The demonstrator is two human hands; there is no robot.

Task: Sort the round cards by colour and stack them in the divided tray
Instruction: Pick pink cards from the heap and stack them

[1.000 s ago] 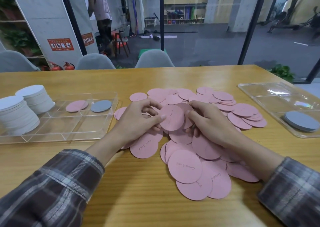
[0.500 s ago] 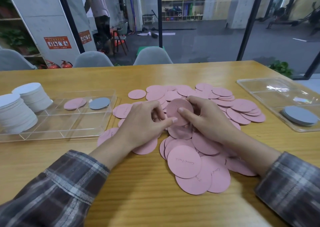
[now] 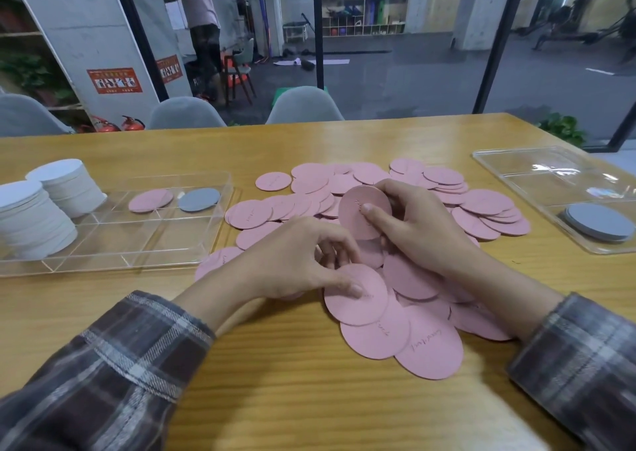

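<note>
Several pink round cards [image 3: 481, 209] lie spread over the middle of the wooden table. My right hand [image 3: 416, 223] holds a small stack of pink cards [image 3: 358, 209] upright, thumb across its face. Lower down, my left hand [image 3: 296, 261] pinches the edge of another pink card [image 3: 361, 308] lying on the pile. At the left stands the clear divided tray [image 3: 113, 240], holding a pink card [image 3: 150, 200], a grey card [image 3: 199, 199] and two tall stacks of white cards [image 3: 31, 223].
A second clear tray [image 3: 537, 178] sits at the right with a low stack of grey cards [image 3: 600, 221] in it. Grey chairs [image 3: 303, 106] stand behind the table's far edge. Bare wood [image 3: 292, 399] lies between my forearms.
My left hand has let go of the raised stack and dropped toward me onto a card low on the pile. My right hand keeps the stack, now lifted slightly and alone.
</note>
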